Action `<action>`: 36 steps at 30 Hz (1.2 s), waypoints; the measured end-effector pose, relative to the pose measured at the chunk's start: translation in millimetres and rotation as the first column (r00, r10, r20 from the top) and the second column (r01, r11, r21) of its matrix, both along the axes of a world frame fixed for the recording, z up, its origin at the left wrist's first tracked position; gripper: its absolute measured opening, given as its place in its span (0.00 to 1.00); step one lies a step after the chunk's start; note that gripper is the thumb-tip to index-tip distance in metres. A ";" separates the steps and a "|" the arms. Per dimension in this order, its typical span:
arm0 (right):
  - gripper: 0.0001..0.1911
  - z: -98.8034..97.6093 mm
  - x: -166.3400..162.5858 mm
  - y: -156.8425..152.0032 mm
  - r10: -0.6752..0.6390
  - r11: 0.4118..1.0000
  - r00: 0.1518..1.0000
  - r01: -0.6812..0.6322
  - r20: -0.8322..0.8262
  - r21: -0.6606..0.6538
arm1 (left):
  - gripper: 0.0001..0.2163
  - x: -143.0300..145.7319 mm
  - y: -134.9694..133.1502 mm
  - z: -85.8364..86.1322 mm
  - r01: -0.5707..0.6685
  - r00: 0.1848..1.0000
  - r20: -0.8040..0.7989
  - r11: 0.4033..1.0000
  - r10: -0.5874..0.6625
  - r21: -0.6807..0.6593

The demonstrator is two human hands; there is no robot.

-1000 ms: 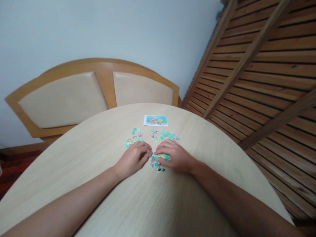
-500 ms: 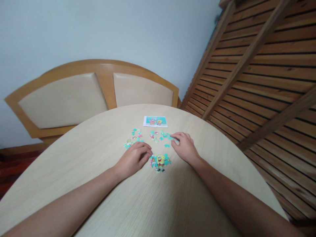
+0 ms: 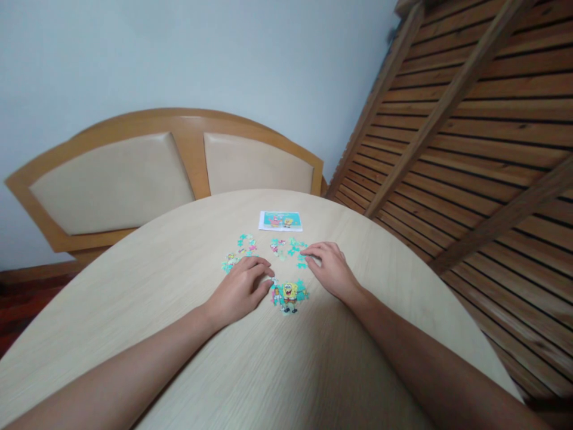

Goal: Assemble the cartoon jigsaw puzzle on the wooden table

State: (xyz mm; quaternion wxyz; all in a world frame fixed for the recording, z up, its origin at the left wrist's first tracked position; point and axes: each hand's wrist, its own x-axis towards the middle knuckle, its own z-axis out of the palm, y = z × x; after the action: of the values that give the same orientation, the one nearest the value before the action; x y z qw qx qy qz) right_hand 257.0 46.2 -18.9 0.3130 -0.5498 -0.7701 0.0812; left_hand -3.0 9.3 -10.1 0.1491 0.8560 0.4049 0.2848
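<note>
A partly joined jigsaw puzzle (image 3: 290,292) with a yellow cartoon figure lies flat on the table. My left hand (image 3: 240,285) rests at its left side, fingers loosely bent and apart, thumb by the puzzle's edge; nothing shows in it. Beyond, on the right, my right hand (image 3: 330,267) reaches over loose teal puzzle pieces (image 3: 295,246). Its thumb and forefinger are apart, the fingertips close to a teal piece (image 3: 301,263); whether they touch it I cannot tell. More loose pieces (image 3: 245,241) lie past my left hand, some partly hidden by it.
A picture card (image 3: 281,221) with two cartoon figures lies toward the table's far side. The round wooden table (image 3: 215,376) has a padded bench (image 3: 111,185) behind it. A slatted wooden panel (image 3: 470,131) stands on the right.
My right hand has shifted slightly left and its thumb has come nearer the teal pieces. My left hand stays almost in place beside the joined puzzle.
</note>
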 end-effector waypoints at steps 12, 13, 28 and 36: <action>0.17 1.7 -1.2 -0.4 -0.078 0.996 0.994 0.075 -0.083 -0.037 | 0.07 1.0 -1.7 1.3 0.004 1.000 0.000 0.999 -0.004 0.036; 0.17 2.3 -1.3 -0.5 -0.094 0.995 0.992 0.090 -0.088 -0.046 | 0.06 1.1 -1.8 1.5 0.005 1.000 -0.002 1.000 -0.005 0.029; 0.17 -0.9 0.1 1.5 -0.234 0.972 0.966 0.229 -0.110 -0.052 | 0.06 0.4 -2.2 1.2 0.004 1.000 -0.011 1.000 -0.004 0.004; 0.19 -5.7 4.2 6.5 -0.219 0.975 0.965 0.211 -0.143 -0.071 | 0.06 0.7 -1.8 0.1 0.001 1.000 -0.014 1.000 -0.001 0.004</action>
State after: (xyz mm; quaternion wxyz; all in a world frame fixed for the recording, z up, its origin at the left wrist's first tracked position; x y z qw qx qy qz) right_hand 261.2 52.6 -24.7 0.3620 -0.6309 -0.6776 0.1089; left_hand -2.3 7.4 -9.9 0.1448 0.8584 0.4051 0.2794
